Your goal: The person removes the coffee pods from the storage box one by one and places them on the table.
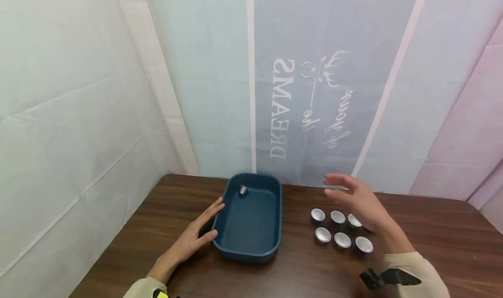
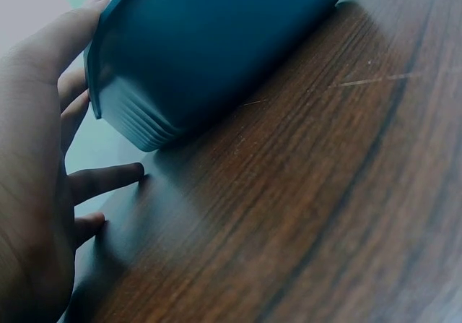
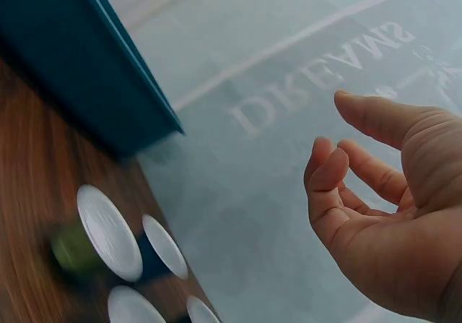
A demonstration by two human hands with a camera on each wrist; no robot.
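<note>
A dark blue rectangular bin (image 1: 251, 221) stands on the table with one coffee capsule (image 1: 243, 190) lying on its side at the far left inside. My left hand (image 1: 195, 234) rests at the bin's left rim, fingers spread and fairly straight. In the left wrist view the thumb touches the bin's rim (image 2: 92, 77). Right of the bin, several foil-lidded coffee capsules (image 1: 342, 240) stand lid up in two rows. Above them hovers my right hand (image 1: 359, 202), its fingers loosely bent and nothing between thumb and fingertips. It partly covers the back row's right end.
The brown wooden table (image 1: 145, 232) meets a pale printed curtain (image 1: 314, 114) along its back edge. Another white cloth (image 1: 78, 114) hangs on the left. A black strap device (image 1: 389, 278) sits at the right wrist.
</note>
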